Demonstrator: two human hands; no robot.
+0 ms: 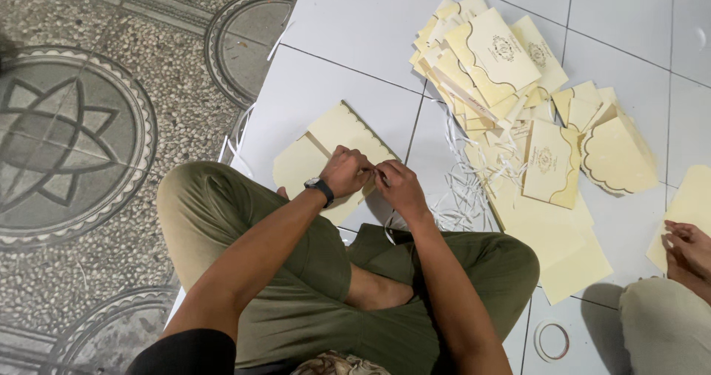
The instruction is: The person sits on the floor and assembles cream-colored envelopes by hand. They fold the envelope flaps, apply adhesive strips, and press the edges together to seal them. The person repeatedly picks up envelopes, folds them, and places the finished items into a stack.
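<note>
Head view: both hands work at the edge of a cream card on the white tile floor.

The left hand (345, 171), with a wristwatch (320, 188), and the right hand (400, 186) meet fingertip to fingertip, pinching a thin white strip (380, 175) over the scalloped cream card (326, 156) just ahead of the crossed legs. White strip offcuts (463, 190) and a pile of cream cards (489, 64) lie to the right; a tape roll (552, 340) sits near another person's hand (689, 245).

Cream scalloped cards (495, 57) — gold-edged — on white tiles (355, 19), olive trousers (296, 286).
</note>
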